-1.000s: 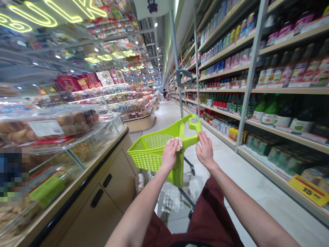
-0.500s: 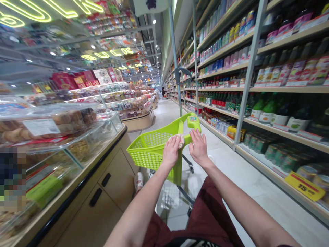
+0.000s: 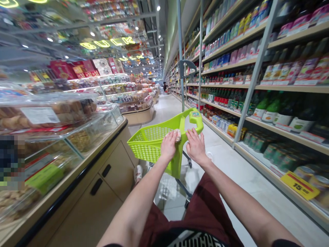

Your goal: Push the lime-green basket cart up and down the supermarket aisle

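Observation:
A lime-green plastic shopping trolley [image 3: 151, 144] stands in the aisle straight ahead of me. My left hand [image 3: 168, 145] rests on its rear handle bar, fingers curled round a small crumpled pale thing [image 3: 177, 134] pressed against the bar. My right hand [image 3: 195, 146] lies on the same bar just to the right, fingers stretched forward over it. The basket looks empty from here.
A glass bakery counter [image 3: 77, 144] with boxed pastries and beige cabinet doors runs along the left. Shelving [image 3: 257, 89] full of bottles, jars and tins lines the right. A tiled aisle [image 3: 169, 109] stretches ahead, with a person far down it.
My right hand has slid left along the handle bar towards my left hand. The view has shifted slightly forward and down the aisle.

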Demonstrator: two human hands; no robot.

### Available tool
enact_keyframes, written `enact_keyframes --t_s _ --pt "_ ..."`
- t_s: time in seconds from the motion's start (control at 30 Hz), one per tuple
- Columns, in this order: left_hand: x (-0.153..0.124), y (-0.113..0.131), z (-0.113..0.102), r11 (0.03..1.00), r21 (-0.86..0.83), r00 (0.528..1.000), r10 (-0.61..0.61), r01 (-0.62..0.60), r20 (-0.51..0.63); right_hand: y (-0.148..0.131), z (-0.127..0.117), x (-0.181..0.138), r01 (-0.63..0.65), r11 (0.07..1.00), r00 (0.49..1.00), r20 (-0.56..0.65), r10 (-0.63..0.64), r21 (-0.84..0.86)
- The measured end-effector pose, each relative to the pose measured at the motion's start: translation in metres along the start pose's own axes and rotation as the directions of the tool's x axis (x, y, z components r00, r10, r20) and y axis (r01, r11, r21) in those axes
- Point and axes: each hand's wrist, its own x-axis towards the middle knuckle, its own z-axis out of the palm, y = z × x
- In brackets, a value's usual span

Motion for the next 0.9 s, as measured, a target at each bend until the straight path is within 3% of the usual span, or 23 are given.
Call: enact_keyframes --t_s 0.13,0.3,0.57,0.73,0.9 --pt "0.001 -0.036 0.002 0.977 -0.076 0.976 -0.192 0.200 0.100 0.009 0.001 0.000 0.013 1.000 1.000 -0.001 -0.013 0.000" --pt "0.013 -0.045 0.007 0.971 -0.129 0.965 -0.176 0.203 0.194 0.024 0.003 0.002 0.039 0.999 0.999 -0.001 -0.039 0.023" --pt "0.008 -0.016 0.006 0.988 -0.039 0.970 -0.139 0.150 0.201 0.056 -0.008 0.008 0.021 0.999 0.998 -0.065 -0.019 0.036" --pt "0.011 0.010 0.013 0.988 -0.077 0.987 -0.127 0.135 0.102 0.075 -0.016 0.014 -0.065 0.998 0.993 -0.102 0.066 0.018" --pt "0.027 0.063 0.024 0.978 -0.121 0.985 0.171 -0.169 0.001 0.087 -0.012 0.011 -0.022 0.998 0.994 -0.109 0.028 0.061"
